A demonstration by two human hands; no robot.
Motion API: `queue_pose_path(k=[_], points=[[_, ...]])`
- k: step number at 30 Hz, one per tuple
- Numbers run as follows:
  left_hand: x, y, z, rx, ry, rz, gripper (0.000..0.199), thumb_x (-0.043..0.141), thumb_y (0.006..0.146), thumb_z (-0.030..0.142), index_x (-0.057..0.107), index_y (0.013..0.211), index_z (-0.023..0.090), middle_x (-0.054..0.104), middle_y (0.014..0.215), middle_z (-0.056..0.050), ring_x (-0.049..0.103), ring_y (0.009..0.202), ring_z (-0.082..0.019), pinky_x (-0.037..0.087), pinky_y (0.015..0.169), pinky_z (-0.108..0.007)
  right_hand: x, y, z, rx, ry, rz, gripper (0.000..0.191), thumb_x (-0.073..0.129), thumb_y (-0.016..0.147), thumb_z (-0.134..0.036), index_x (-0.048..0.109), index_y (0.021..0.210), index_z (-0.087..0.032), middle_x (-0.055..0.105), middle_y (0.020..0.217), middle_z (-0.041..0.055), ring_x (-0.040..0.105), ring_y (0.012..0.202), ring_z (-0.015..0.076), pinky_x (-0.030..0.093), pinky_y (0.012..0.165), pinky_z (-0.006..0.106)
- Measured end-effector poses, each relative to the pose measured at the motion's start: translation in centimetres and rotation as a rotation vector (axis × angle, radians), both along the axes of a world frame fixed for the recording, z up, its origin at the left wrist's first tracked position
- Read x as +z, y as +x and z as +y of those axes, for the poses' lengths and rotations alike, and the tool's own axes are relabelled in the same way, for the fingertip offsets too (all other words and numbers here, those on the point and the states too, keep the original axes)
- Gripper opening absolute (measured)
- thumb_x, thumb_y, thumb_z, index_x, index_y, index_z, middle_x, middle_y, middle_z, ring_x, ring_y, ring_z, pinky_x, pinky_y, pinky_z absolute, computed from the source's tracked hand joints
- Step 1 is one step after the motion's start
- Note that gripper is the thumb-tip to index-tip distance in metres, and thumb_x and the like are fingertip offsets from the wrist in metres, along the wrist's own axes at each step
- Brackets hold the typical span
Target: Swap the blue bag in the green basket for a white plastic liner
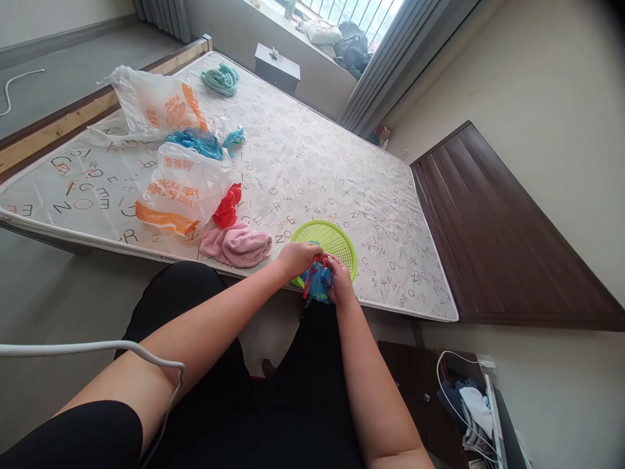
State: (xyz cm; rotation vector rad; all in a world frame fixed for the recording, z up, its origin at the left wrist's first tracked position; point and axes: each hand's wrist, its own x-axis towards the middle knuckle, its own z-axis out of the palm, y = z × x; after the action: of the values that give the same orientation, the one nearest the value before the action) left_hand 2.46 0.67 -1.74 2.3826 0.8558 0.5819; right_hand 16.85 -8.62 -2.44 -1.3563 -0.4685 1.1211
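A small blue plastic bag (318, 285) with red string (310, 272) around its top hangs between my hands, just in front of the mattress edge. My left hand (299, 259) is closed at the top of the bag, by the red string. My right hand (340, 280) has its fingers bent around the bag's right side, thumb and fingertips near the string. What is inside the bag cannot be made out. Behind my hands a light green mesh basket (336, 238) sits on the mattress (303, 156), partly covered by my hands.
To the left on the mattress lie a pink towel (239, 244), a red plastic bag (228, 206), white bags with orange print (176, 189), a blue bag (195, 142) and a teal towel (221, 79). A white cable (88, 348) crosses my left arm. A dark headboard (498, 241) stands right.
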Motion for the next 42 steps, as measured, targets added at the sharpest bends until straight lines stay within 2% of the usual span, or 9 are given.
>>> queue_pose_path(k=[5,10,16,20,28,35,39,42], points=[[0.2,0.1,0.0,0.036,-0.018,0.074,0.021,0.060,0.095,0.026,0.079,0.105,0.027,0.077,0.093,-0.005,0.070,0.078,-0.021,0.044,0.064,-0.029,-0.5,0.1,-0.1,0.021,-0.027,-0.023,0.027,0.079,0.074,-0.038,0.074,0.095,-0.021,0.077,0.087,0.0008,0.070,0.083,0.0174,0.055,0.077,0.028],[0.2,0.0,0.2,0.016,-0.020,0.066,0.020,0.061,0.094,0.020,0.078,0.104,0.025,0.077,0.095,-0.004,0.069,0.079,-0.021,0.041,0.062,-0.029,-0.9,0.2,0.1,0.018,-0.067,-0.098,0.032,0.080,0.072,-0.041,0.073,0.096,-0.021,0.076,0.086,0.0005,0.070,0.083,0.0183,0.055,0.078,0.030],[0.5,-0.1,0.2,0.008,-0.056,0.033,0.019,0.059,0.096,0.021,0.077,0.101,0.023,0.074,0.101,-0.005,0.068,0.082,-0.018,0.042,0.063,-0.026,-0.4,-0.2,0.2,0.010,-0.066,-0.108,0.031,0.079,0.071,-0.040,0.074,0.094,-0.021,0.076,0.086,0.0016,0.069,0.082,0.0190,0.054,0.077,0.031],[0.6,-0.2,0.2,0.010,-0.064,0.032,0.021,0.058,0.095,0.019,0.076,0.103,0.022,0.072,0.101,-0.006,0.067,0.084,-0.018,0.042,0.064,-0.026,0.0,-0.3,0.2,0.039,-0.056,-0.118,0.034,0.079,0.072,-0.040,0.075,0.099,-0.020,0.076,0.086,0.0019,0.069,0.082,0.0186,0.054,0.075,0.030],[0.4,-0.2,0.3,0.019,-0.056,-0.002,0.024,0.055,0.097,0.022,0.079,0.100,0.022,0.071,0.103,-0.006,0.066,0.086,-0.018,0.043,0.065,-0.027,-0.4,-0.1,0.3,0.013,-0.056,-0.117,0.030,0.078,0.072,-0.039,0.076,0.095,-0.020,0.077,0.089,0.0024,0.070,0.085,0.0191,0.055,0.079,0.031],[0.9,-0.2,0.4,-0.002,-0.116,-0.044,0.025,0.059,0.091,0.014,0.080,0.102,0.024,0.076,0.104,-0.005,0.070,0.090,-0.019,0.050,0.073,-0.027,-0.4,0.4,0.3,-0.221,0.004,-0.223,0.031,0.083,0.070,-0.039,0.071,0.091,-0.020,0.076,0.088,0.0012,0.070,0.084,0.0162,0.055,0.079,0.029],[0.5,-0.2,0.8,0.012,-0.133,0.013,0.028,0.062,0.091,0.018,0.079,0.111,0.025,0.079,0.100,-0.005,0.072,0.089,-0.021,0.052,0.075,-0.028,-0.3,0.8,0.3,-0.253,0.035,-0.264,0.034,0.088,0.064,-0.036,0.068,0.085,-0.019,0.076,0.084,0.0018,0.071,0.082,0.0160,0.055,0.079,0.028],[0.1,-0.3,1.2,0.037,-0.144,-0.007,0.029,0.064,0.090,0.022,0.078,0.115,0.025,0.079,0.103,-0.006,0.073,0.092,-0.024,0.054,0.079,-0.030,-0.1,1.9,0.2,-0.327,0.074,-0.283,0.035,0.088,0.064,-0.035,0.066,0.086,-0.019,0.075,0.083,0.0014,0.071,0.080,0.0144,0.055,0.077,0.026]])
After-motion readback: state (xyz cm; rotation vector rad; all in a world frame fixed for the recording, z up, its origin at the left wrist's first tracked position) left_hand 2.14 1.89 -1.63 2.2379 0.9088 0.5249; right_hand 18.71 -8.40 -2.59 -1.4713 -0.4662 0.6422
